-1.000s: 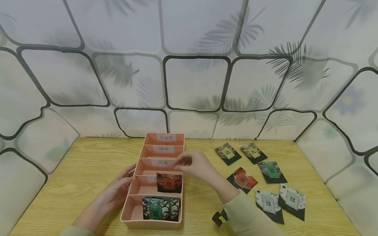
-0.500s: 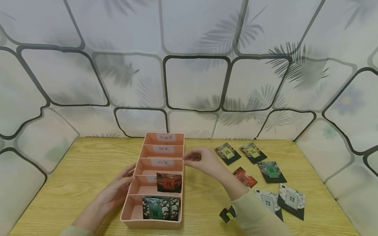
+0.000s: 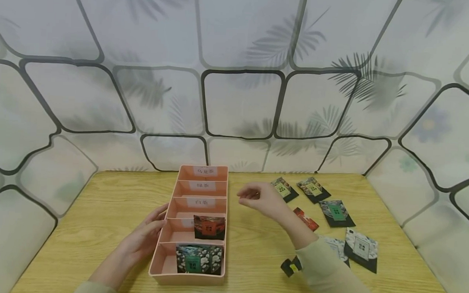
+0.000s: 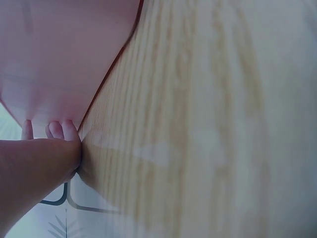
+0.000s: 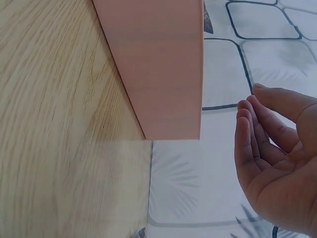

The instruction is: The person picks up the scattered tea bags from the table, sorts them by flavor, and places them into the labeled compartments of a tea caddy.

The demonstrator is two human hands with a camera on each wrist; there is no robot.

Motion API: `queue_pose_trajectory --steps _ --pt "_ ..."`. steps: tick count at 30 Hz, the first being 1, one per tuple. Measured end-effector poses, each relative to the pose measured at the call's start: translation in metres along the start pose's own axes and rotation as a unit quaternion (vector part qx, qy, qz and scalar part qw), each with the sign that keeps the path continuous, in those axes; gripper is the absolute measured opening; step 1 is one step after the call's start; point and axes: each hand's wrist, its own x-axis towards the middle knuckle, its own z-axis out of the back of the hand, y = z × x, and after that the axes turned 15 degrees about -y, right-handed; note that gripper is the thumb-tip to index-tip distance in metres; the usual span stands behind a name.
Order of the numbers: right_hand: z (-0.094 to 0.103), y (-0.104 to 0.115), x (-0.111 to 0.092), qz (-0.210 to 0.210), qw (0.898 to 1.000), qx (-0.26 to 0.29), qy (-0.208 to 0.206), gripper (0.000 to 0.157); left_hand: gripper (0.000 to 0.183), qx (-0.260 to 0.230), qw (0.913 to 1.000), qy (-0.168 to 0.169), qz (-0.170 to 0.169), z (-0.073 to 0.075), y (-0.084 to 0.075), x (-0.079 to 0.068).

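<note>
A pink divided box (image 3: 187, 280) stands on the table with its compartments in a row. Paper labels mark the farther ones. Dark tea sachets with a green label (image 3: 194, 262) stand in the nearest compartment, and a red-labelled tea sachet (image 3: 209, 228) in the one behind it. My left hand (image 3: 144, 234) rests along the box's left side; in the left wrist view its fingertips (image 4: 56, 130) touch the wall. Just right of the box, my right hand (image 3: 264, 201) hovers with loosely bent fingers, apart from the wall and holding nothing, as the right wrist view confirms.
Loose sachets lie on the table's right: two yellow-labelled ones (image 3: 313, 190), a green-labelled one (image 3: 337, 213), a red one (image 3: 305, 219) partly behind my forearm, and two white-labelled ones (image 3: 361, 249). A small black object (image 3: 291, 266) sits by my right sleeve. A patterned wall (image 3: 241, 103) encloses the back and sides.
My right hand has drawn away from the box's right edge toward the right, covering more of the red and white sachets. The left hand and the box stay in place.
</note>
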Motion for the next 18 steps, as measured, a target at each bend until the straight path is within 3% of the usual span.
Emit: queue_pose_trajectory --steps 9,18 --pt "0.017 -0.019 -0.005 0.000 1.000 -0.002 -0.016 0.013 0.060 0.001 1.0000 -0.009 0.004 0.000 0.000 0.000" --pt "0.035 -0.042 -0.014 -0.042 0.998 -0.002 -0.050 0.017 0.057 0.003 1.0000 0.000 -0.009 0.003 0.003 0.002"
